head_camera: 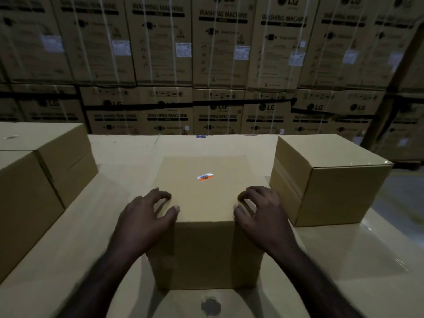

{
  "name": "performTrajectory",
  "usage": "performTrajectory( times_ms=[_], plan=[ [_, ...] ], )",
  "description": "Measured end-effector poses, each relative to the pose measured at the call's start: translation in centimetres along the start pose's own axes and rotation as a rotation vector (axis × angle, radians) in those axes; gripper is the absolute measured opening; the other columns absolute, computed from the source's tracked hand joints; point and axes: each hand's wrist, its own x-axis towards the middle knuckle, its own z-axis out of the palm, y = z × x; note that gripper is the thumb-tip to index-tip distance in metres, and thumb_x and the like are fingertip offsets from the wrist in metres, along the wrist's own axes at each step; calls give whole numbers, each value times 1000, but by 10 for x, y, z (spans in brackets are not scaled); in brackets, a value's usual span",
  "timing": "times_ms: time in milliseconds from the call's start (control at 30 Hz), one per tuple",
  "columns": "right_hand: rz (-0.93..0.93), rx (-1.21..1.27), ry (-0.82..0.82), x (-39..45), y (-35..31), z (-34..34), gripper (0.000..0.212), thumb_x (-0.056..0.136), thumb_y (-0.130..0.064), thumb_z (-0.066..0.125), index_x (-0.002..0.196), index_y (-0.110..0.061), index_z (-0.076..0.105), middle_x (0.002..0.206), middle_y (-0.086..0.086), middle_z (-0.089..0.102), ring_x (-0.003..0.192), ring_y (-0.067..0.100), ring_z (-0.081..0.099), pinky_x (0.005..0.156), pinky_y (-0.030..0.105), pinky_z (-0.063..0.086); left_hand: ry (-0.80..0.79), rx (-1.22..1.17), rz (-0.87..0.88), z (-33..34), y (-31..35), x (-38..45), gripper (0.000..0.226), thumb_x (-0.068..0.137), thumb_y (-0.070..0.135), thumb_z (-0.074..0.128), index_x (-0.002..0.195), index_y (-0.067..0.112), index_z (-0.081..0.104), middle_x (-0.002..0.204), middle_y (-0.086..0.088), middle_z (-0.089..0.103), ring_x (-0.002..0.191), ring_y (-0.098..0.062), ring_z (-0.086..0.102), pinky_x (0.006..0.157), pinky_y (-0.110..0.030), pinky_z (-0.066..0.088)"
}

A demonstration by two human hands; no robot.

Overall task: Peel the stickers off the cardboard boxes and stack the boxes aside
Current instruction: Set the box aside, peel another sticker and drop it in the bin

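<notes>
One plain brown cardboard box (204,226), mid-surface near the front edge; one small white-and-orange barcode sticker (205,177) on top. Left hand (146,216) and right hand (261,214) grip its near corners, fingers curled. Three more brown boxes: two (46,161) left, one (330,177) right.

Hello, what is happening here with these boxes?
A person is working on a middle cardboard box in a dim warehouse. The left hand and right hand hold its near top corners, fingers curled over the edges. A small orange and white sticker is not yet peeled from its top. More plain boxes stand to the left and right.
</notes>
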Motion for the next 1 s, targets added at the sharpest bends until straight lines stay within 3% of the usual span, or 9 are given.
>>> performTrajectory(
  times_ms=[133, 333, 500, 733, 867, 1000],
  plan=[
    [-25, -95, -229, 36, -11, -5, 45, 89, -46, 58, 127, -23, 59, 125, -4, 61, 115, 15, 49, 90, 33, 47, -107, 197, 66, -2, 5, 26, 59, 87, 56, 53, 139, 30, 44, 152, 0, 35, 142, -27, 23, 115, -48, 21],
    [4, -107, -386, 88, -31, 10, 45, 93, -35, 58, 133, -15, 57, 126, 5, 61, 108, 20, 58, 86, 36, 52, -167, 295, 189, 4, 10, 55, 64, 92, 57, 43, 147, 26, 32, 158, -2, 22, 146, -27, 10, 117, -50, 5],
    [10, -293, -461, 111, -35, 32, 35, 96, -29, 50, 128, -17, 60, 123, 8, 53, 109, 24, 47, 90, 43, 46, -159, 286, 233, 5, 0, 65, 59, 96, 53, 36, 148, 25, 30, 159, -1, 20, 147, -25, 8, 117, -49, 5],
    [21, -268, -444, 112, -35, 42, 32, 98, -18, 46, 125, -22, 63, 117, 4, 48, 109, 23, 40, 88, 42, 37, -169, 277, 255, 16, -17, 67, 56, 98, 52, 26, 148, 26, 27, 160, -1, 17, 148, -24, 3, 117, -49, 2],
    [26, -190, -423, 113, -30, 45, 36, 95, -14, 48, 123, -28, 65, 116, 1, 50, 110, 21, 42, 89, 43, 39, -137, 263, 242, 18, -17, 69, 56, 98, 52, 24, 148, 27, 27, 160, 1, 16, 148, -23, 2, 118, -49, 0],
    [26, -83, -380, 115, -26, 46, 25, 92, -21, 54, 110, -28, 71, 106, -1, 54, 103, 18, 48, 88, 48, 45, -130, 278, 219, 17, -14, 70, 55, 98, 51, 25, 148, 27, 27, 160, 0, 16, 148, -23, 2, 117, -49, 0]
  ],
)
